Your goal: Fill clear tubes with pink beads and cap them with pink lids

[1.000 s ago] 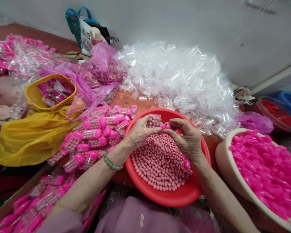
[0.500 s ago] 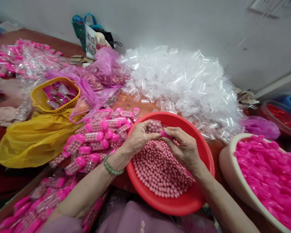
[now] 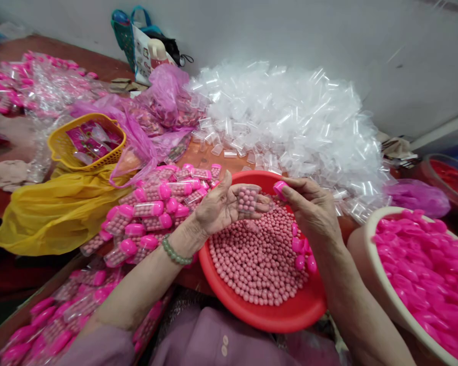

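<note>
My left hand (image 3: pixel 223 206) is turned palm up above the left part of a red basin (image 3: pixel 265 325). Across its stretched fingers lies a small clear plastic tube (image 3: pixel 248 199) filled with pink beads. My right hand (image 3: pixel 315 208), over the basin's right side, pinches a bright pink cap (image 3: pixel 280 189) between thumb and fingers, apart from the tube. Loose pink beads (image 3: pixel 255 264) cover much of the basin's bottom. Several pink caps (image 3: pixel 301 249) lie at the right of the beads, partly behind my right wrist.
Capped tubes of beads (image 3: pixel 148 208) are heaped left of the basin, with more in a box (image 3: pixel 61 315) below. Empty clear tubes (image 3: pixel 290 117) form a large pile behind. A cream tub (image 3: pixel 361 244) of pink caps stands right. A yellow basket (image 3: pixel 61 145) and yellow bag (image 3: pixel 57 218) lie left.
My hands have moved apart. The left has opened out flat under the bead-filled tube, and the right has shifted right with the pink cap. Caps in the basin have come into clearer view.
</note>
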Demonstrator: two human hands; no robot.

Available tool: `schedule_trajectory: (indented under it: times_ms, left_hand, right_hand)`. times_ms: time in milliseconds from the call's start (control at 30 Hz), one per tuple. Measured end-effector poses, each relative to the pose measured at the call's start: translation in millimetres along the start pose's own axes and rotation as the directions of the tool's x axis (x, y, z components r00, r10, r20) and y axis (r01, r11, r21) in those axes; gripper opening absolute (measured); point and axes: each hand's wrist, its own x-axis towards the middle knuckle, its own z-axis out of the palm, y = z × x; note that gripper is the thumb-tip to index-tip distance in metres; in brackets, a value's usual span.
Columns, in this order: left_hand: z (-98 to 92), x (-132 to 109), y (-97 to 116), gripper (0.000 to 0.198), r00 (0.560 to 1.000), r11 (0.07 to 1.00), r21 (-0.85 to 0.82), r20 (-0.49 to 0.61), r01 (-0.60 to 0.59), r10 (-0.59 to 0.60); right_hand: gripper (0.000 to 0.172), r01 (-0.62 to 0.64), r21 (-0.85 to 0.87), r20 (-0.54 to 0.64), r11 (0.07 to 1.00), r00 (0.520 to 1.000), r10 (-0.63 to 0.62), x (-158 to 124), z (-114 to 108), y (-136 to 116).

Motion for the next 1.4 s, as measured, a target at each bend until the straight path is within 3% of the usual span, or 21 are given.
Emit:
schedule_trajectory:
  times_ms: [267, 567, 1267, 1400]
  left_hand:
    - [-7.9, -3.5, -15.0, 0.032, 0.999, 0.959, 0.284, 0.045, -0.027, 0.014]
    - [-7.3, -1.7, -16.7, 0.029, 0.997, 0.952, 0.297, 0.066, -0.067, 0.050]
    - [-4.6, 2.5, -15.4, 0.039, 0.990, 0.882, 0.451, 0.078, -0.139, 0.117]
    - [-5.3, 0.7, -15.9, 0.039, 0.989, 0.901, 0.408, 0.058, -0.149, 0.137]
  right_hand:
    - [0.027, 0.018, 0.019, 0.013, 1.000, 1.000, -0.019, 5.0, 9.5, -2.9]
    - [0.021, 0.133, -0.058, 0.048, 0.989, 0.990, -0.131, 11.8, 34.0, -11.5]
    - [0.013, 0.192, -0.214, 0.104, 0.958, 0.979, -0.173, 4.4, 41.0, 0.4]
    - [0.018, 0.350, -0.355, 0.220, 0.867, 0.932, -0.286, 4.7, 35.0, 1.5]
